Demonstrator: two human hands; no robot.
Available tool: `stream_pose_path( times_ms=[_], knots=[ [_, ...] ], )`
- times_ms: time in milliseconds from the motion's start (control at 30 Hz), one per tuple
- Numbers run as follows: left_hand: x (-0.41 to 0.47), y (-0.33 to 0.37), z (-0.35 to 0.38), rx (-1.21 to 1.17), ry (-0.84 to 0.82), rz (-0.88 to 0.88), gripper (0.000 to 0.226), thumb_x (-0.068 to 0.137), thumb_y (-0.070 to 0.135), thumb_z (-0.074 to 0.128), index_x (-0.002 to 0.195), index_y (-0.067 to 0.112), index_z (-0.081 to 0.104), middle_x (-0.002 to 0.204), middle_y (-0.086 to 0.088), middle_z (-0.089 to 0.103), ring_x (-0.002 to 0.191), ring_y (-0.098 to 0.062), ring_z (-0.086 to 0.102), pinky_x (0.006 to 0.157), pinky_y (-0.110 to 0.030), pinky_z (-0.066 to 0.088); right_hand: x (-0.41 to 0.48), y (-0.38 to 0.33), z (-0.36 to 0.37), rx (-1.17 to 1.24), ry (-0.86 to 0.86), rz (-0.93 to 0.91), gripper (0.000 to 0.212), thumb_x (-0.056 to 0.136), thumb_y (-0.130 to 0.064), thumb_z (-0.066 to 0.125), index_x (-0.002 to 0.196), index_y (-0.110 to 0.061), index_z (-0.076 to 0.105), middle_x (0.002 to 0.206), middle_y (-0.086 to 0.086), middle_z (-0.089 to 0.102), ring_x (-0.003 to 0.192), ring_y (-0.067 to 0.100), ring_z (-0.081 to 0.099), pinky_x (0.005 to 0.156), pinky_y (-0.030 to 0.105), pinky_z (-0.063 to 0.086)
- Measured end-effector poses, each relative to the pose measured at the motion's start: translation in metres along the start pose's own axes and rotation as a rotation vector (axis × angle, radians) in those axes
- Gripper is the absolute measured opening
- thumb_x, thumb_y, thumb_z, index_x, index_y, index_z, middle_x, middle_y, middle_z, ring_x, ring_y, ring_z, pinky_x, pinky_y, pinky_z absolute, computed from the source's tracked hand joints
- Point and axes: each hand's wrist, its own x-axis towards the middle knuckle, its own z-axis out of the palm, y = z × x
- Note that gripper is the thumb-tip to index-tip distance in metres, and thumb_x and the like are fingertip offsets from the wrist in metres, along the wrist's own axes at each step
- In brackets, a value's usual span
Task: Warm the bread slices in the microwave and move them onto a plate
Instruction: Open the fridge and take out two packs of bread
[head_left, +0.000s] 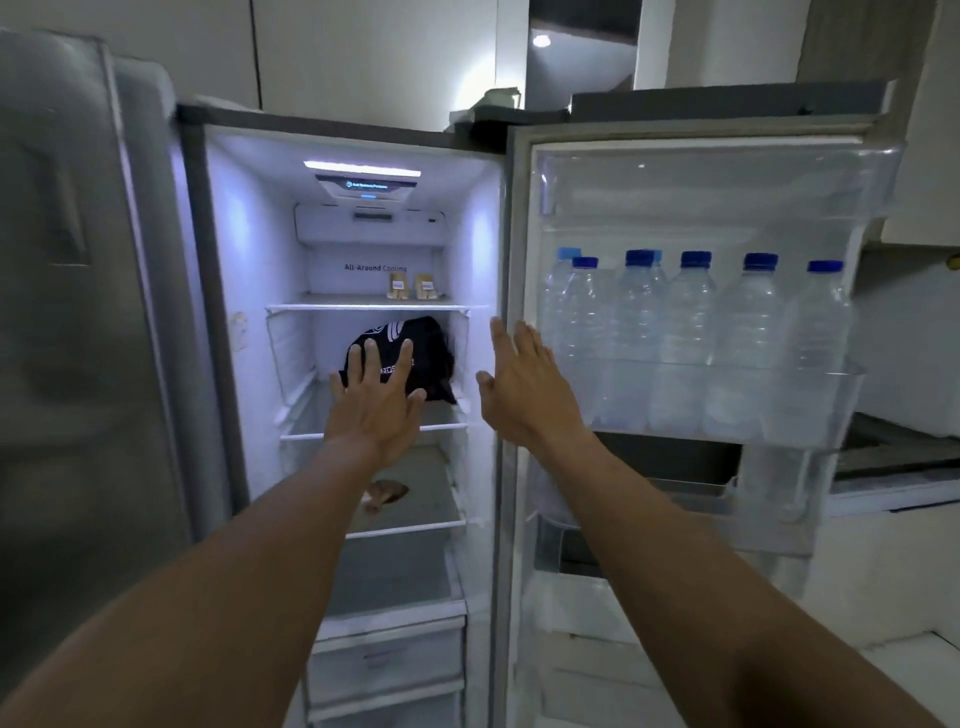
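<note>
I face an open fridge (234, 322) with its light on. A black bag (431, 353) with white print lies on the second shelf. My left hand (376, 397) stretches toward it with fingers spread, in front of the bag; whether it touches the bag is unclear. My right hand (522, 384) is held up flat beside the edge of the open right door (511, 234), fingers straight, holding nothing. Two small tan packets (413, 286) stand on the top shelf. A brownish item (387, 493) lies on the third shelf. No bread slices, microwave or plate show clearly.
The right door's shelf holds several clear water bottles (691, 332) with blue caps. The left fridge door (78, 312) is shut, steel grey. Drawers (387, 660) sit at the fridge's bottom. A countertop (893, 467) lies beyond the open door on the right.
</note>
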Motion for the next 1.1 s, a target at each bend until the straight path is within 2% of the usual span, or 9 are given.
stream_pose_path(
  times_ms=[233, 400, 600, 767, 900, 1100],
  knots=[
    [0.03, -0.068, 0.026, -0.047, -0.055, -0.007, 0.063, 0.102, 0.049, 0.025, 0.156, 0.033, -0.003, 0.164, -0.016, -0.002, 0.151, -0.034, -0.006, 0.119, -0.056, 0.004, 0.041, -0.034, 0.068, 0.033, -0.094, 0.076, 0.068, 0.103, -0.031, 0.04, 0.159, -0.014, 0.004, 0.165, 0.018, 0.006, 0.152, 0.032, 0.007, 0.121, 0.047, 0.015],
    [0.054, -0.106, 0.074, -0.074, -0.084, -0.04, 0.063, 0.101, 0.048, 0.027, 0.155, 0.035, -0.001, 0.164, -0.014, -0.001, 0.151, -0.034, -0.005, 0.119, -0.058, 0.007, 0.078, -0.041, 0.127, 0.052, -0.134, 0.098, 0.069, 0.102, -0.031, 0.042, 0.159, -0.013, 0.007, 0.163, 0.019, 0.012, 0.15, 0.033, 0.012, 0.119, 0.046, 0.019],
    [0.103, -0.145, 0.138, -0.07, -0.132, -0.094, 0.064, 0.101, 0.05, 0.025, 0.155, 0.036, -0.005, 0.164, -0.014, -0.005, 0.151, -0.033, -0.009, 0.12, -0.056, 0.002, 0.142, -0.028, 0.215, 0.073, -0.177, 0.123, 0.07, 0.101, -0.035, 0.042, 0.159, -0.014, 0.007, 0.161, 0.021, 0.015, 0.147, 0.037, 0.019, 0.116, 0.048, 0.027],
    [0.155, -0.17, 0.195, -0.068, -0.175, -0.151, 0.062, 0.101, 0.05, 0.022, 0.155, 0.037, -0.007, 0.164, -0.012, -0.007, 0.151, -0.031, -0.009, 0.121, -0.055, 0.003, 0.206, -0.014, 0.285, 0.101, -0.234, 0.14, 0.071, 0.101, -0.035, 0.041, 0.159, -0.013, 0.006, 0.163, 0.022, 0.01, 0.15, 0.036, 0.012, 0.12, 0.048, 0.021],
    [0.192, -0.185, 0.239, -0.061, -0.185, -0.188, 0.062, 0.101, 0.05, 0.023, 0.156, 0.035, -0.005, 0.164, -0.014, -0.001, 0.151, -0.032, -0.004, 0.12, -0.055, 0.008, 0.248, -0.002, 0.333, 0.107, -0.267, 0.159, 0.074, 0.1, -0.035, 0.045, 0.159, -0.012, 0.007, 0.162, 0.024, 0.012, 0.15, 0.036, 0.014, 0.12, 0.049, 0.02],
    [0.225, -0.202, 0.291, -0.106, -0.239, -0.246, 0.061, 0.102, 0.052, 0.021, 0.156, 0.036, -0.004, 0.164, -0.015, 0.0, 0.151, -0.033, -0.004, 0.121, -0.054, 0.006, 0.287, 0.011, 0.391, 0.18, -0.324, 0.226, 0.073, 0.1, -0.035, 0.046, 0.159, -0.014, 0.007, 0.162, 0.022, 0.014, 0.149, 0.037, 0.015, 0.118, 0.048, 0.021]
  ],
)
